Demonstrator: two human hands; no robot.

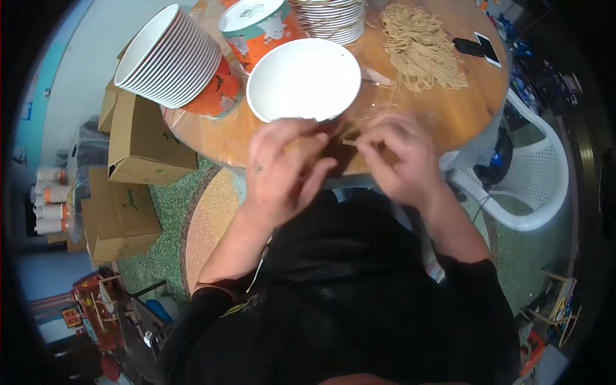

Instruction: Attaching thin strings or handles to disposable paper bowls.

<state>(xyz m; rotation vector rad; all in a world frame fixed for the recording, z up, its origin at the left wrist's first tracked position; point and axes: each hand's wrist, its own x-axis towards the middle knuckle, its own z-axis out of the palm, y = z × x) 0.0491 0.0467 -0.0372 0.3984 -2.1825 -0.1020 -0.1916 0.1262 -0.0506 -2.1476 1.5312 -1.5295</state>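
Note:
A white-lined paper bucket (304,78) sits on the round table in front of me, its open mouth tilted toward me. My left hand (279,168) is at its near rim, fingers curved and thumb held apart; whether the fingertips touch the rim is hard to tell. To the right, my right hand (401,157) pinches a short tan cord end (349,142) between thumb and fingers, slightly blurred. Beyond it, a loose heap of tan cords (420,48) lies on the table. Thin strands trail between the heap and my right hand.
On the wooden table (471,106) stand a leaning stack of nested buckets (173,61), an orange-and-green bucket (256,22) and a stack of white rims (328,19). A phone (487,49) lies at the right edge. Cardboard boxes (144,141) flank the left; a white plastic chair (532,160), the right.

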